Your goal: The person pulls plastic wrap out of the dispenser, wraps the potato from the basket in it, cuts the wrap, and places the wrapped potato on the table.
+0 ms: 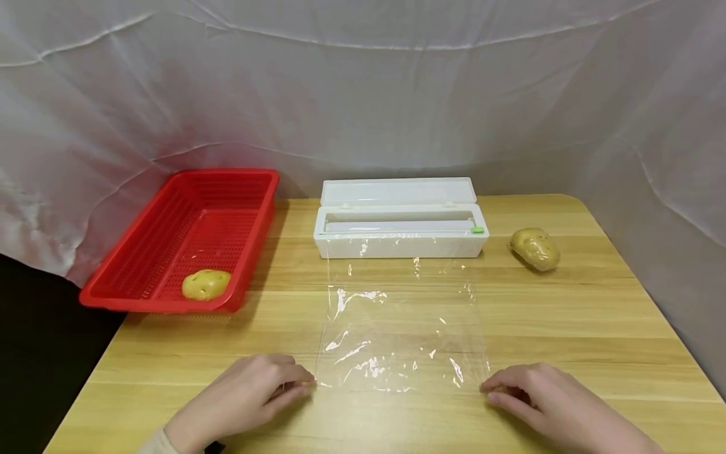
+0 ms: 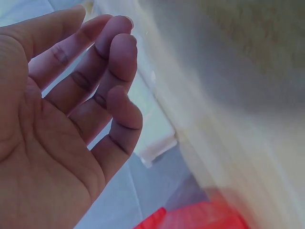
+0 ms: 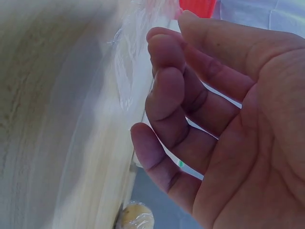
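Note:
A sheet of clear cling film (image 1: 397, 328) stretches from a white cling film dispenser (image 1: 399, 247) toward the front of the table. My left hand (image 1: 252, 394) pinches its near left corner between thumb and fingertips. At the near right corner, my right hand (image 1: 547, 400) pinches the film the same way. The right wrist view shows creased film (image 3: 125, 71) beside the fingers, the other fingers loosely bent. In the left wrist view, the film at the fingertips is hard to make out. The dispenser's lid (image 1: 397, 191) is tipped back, and a green slider (image 1: 478, 229) sits at its right end.
A red plastic basket (image 1: 244, 277) stands at the left with a potato (image 1: 207, 285) inside. Right of the dispenser lies another potato (image 1: 535, 249) wrapped in film. The wooden table (image 1: 595, 328) is bordered by a pale cloth (image 1: 397, 107) behind and at the right.

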{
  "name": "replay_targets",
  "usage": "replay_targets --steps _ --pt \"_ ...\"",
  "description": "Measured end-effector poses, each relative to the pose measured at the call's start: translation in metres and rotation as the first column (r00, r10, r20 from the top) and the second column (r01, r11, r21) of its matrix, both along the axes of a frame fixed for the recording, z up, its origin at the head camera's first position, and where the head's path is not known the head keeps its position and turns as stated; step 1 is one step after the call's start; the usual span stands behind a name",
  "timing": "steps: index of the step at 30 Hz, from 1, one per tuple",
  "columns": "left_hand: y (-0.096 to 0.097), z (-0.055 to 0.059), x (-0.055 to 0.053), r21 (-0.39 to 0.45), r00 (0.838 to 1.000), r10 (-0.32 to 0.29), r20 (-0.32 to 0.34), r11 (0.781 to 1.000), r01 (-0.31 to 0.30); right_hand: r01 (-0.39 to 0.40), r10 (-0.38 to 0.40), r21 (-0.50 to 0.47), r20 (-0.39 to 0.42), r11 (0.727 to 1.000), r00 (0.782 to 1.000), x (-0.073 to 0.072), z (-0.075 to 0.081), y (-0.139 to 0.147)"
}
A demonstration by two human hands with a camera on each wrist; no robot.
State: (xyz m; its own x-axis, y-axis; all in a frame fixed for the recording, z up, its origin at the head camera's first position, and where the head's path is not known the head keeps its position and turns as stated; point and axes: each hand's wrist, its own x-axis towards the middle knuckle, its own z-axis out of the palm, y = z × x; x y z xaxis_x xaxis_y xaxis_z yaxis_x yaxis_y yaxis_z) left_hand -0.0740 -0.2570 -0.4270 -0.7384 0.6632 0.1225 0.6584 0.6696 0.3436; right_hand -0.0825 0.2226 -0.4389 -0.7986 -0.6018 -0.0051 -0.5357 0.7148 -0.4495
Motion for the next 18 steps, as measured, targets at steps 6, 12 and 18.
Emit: replay_targets --steps 6,12,18 --pt "-0.012 0.019 -0.004 0.006 0.997 0.04 -0.06 0.999 -0.04 0.001 -0.003 -0.033 -0.061 0.999 0.998 -0.002 0.004 -0.003" --pt "-0.029 0.041 -0.009 0.036 0.976 0.102 -0.193 0.995 -0.097 -0.018 0.009 -0.097 -0.087 0.995 0.996 -0.005 0.004 -0.004" --pt "-0.041 0.064 -0.021 0.045 0.968 0.139 -0.207 0.99 -0.133 -0.045 0.03 -0.093 -0.151 0.995 0.988 -0.005 0.001 0.002"
